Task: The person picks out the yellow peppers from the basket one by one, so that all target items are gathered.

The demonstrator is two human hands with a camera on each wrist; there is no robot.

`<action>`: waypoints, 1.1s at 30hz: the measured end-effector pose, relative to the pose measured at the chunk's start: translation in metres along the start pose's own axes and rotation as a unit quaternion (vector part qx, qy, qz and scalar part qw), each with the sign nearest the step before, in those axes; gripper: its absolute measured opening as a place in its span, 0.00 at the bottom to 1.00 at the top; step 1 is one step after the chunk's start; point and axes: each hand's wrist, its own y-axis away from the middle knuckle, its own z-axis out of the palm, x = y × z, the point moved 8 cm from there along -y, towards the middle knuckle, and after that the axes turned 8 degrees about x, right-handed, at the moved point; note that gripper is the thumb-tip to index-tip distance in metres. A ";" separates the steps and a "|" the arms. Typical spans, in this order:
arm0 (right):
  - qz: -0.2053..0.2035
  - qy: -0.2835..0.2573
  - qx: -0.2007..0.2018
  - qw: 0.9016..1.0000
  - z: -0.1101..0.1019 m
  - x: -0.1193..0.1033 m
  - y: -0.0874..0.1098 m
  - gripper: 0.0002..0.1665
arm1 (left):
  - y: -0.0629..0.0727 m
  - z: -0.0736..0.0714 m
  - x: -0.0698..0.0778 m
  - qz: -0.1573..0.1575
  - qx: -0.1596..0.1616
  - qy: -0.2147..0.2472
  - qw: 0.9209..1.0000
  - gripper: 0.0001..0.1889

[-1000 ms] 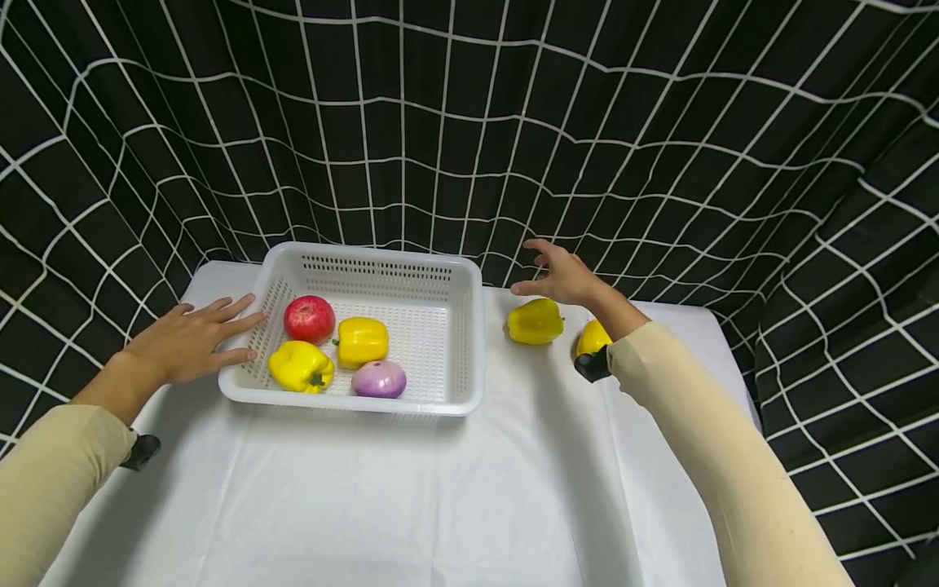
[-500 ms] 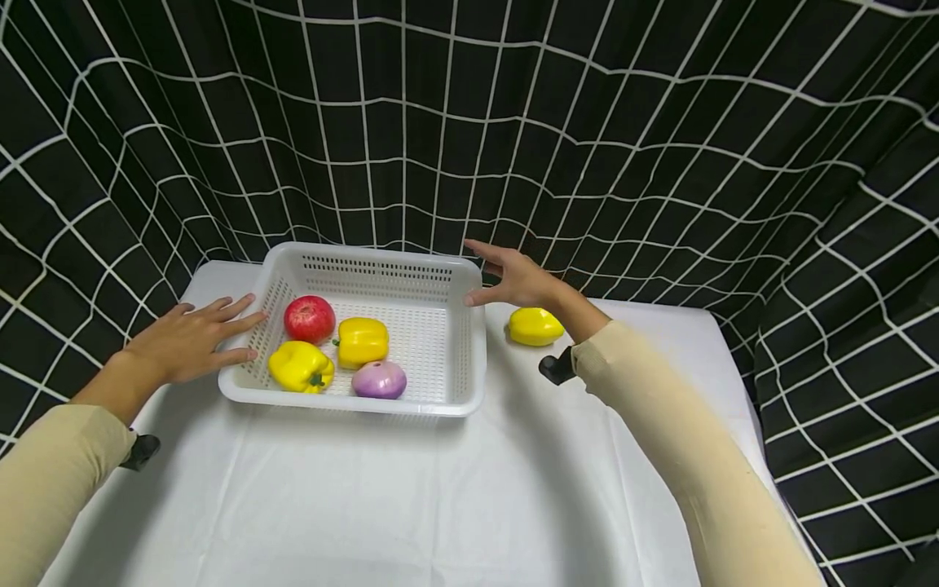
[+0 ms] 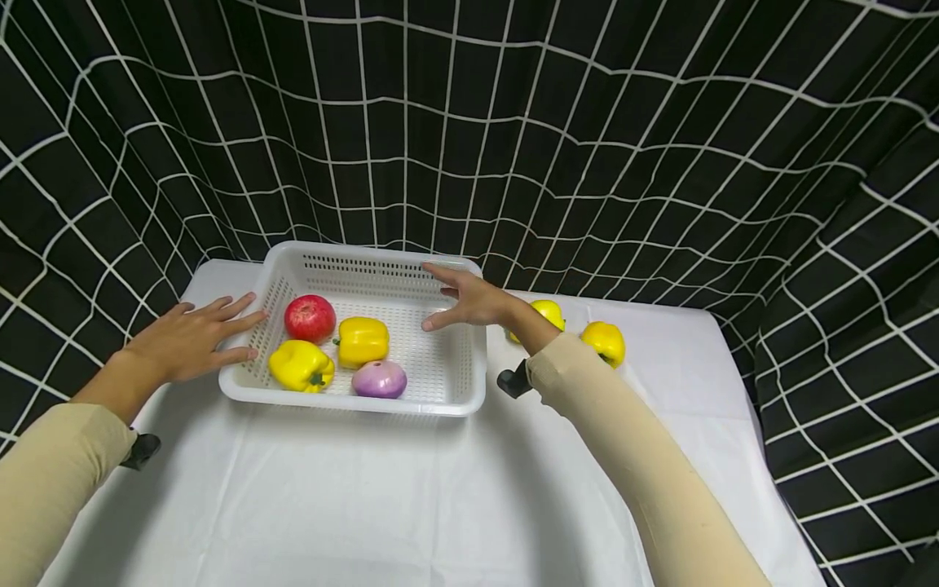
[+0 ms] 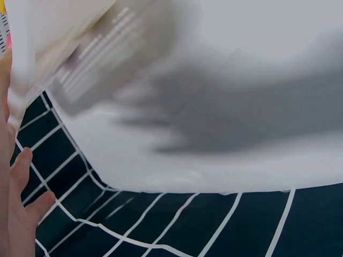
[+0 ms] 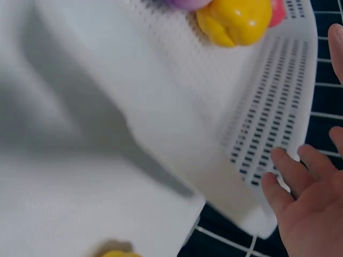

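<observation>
Spread and holding nothing, the right-hand grip [image 3: 473,302] hangs over the right part of the white basket [image 3: 429,359], thumb and fingers apart. What seems to matter most is that the middle yellow pepper [image 3: 363,342] lies to its lower left in the head view, near but not touching, long axis roughly left to right, stem at left. The left-hand grip [image 3: 192,338] is farther from it, straight-fingered at the basket's left rim; how firmly it touches cannot be told. On the worktop [image 3: 367,489], the basket also holds a red fruit [image 3: 310,319], a left yellow pepper [image 3: 299,364] and a purple onion [image 3: 379,380]. Right of the basket lie a half-hidden yellow pepper [image 3: 552,310] behind the right wrist and an outer yellow pepper [image 3: 605,338].
</observation>
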 end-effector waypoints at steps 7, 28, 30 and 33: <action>0.004 0.007 -0.043 0.999 0.027 -0.004 -0.008 0.61 | 0.000 0.000 0.000 -0.001 0.002 0.000 1.000 0.37; 0.055 0.040 -0.097 0.993 0.084 -0.013 -0.033 0.58 | 0.000 -0.001 -0.002 0.002 0.002 -0.004 1.000 0.37; 0.060 0.038 -0.096 0.993 0.087 -0.012 -0.036 0.57 | 0.000 -0.001 -0.002 0.000 0.000 0.000 1.000 0.37; 0.062 0.026 -0.094 0.993 0.092 -0.010 -0.040 0.56 | 0.000 0.000 -0.002 -0.002 -0.002 0.003 1.000 0.37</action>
